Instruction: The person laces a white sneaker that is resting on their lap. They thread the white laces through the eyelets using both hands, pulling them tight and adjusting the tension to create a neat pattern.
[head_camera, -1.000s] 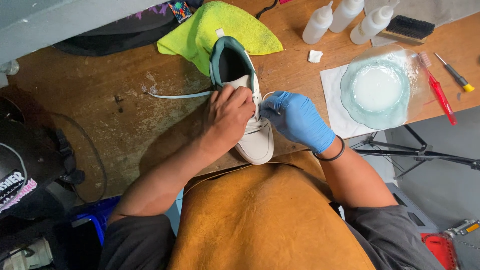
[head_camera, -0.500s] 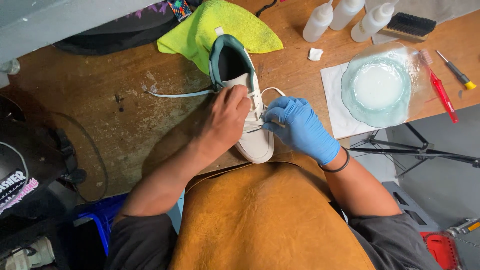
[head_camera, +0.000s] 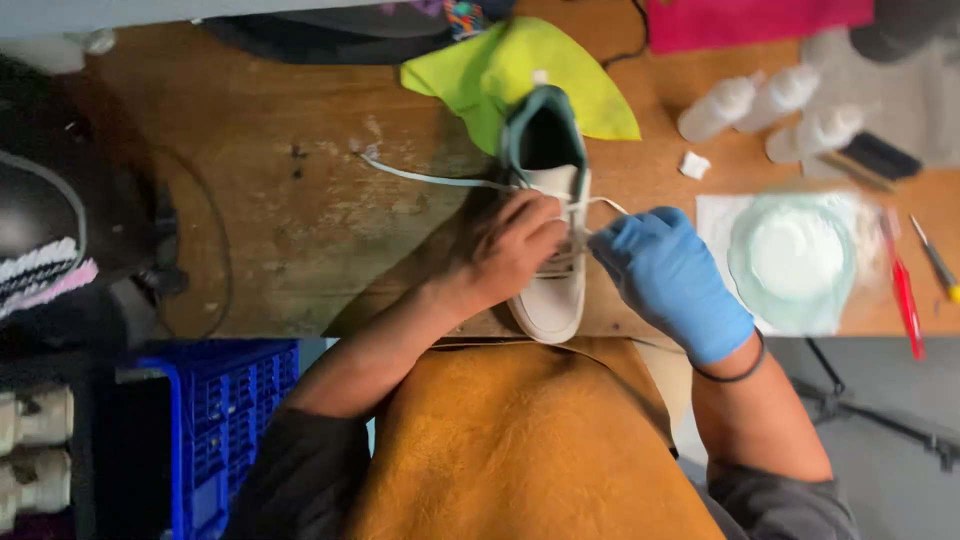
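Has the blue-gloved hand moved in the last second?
Yes. The gloved right hand has crept up along the shoe, from its toe toward the yellow cloth.

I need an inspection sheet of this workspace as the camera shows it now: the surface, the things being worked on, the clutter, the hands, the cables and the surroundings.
Surface: worn wooden table, scratched and stained.
Job's things: white shoe with teal lining, toe toward the person; white lace trails left across the wood.
Clutter: yellow-green cloth under the heel; three white squeeze bottles; pale glass dish on a white sheet; red tool; black brush; pink cloth.
Hands: bare left hand rests on the laces; right hand, in a blue glove, pinches a lace beside the shoe.
Cables: thin dark cable loops at the left edge.
Surroundings: blue crate below the table; tan apron.
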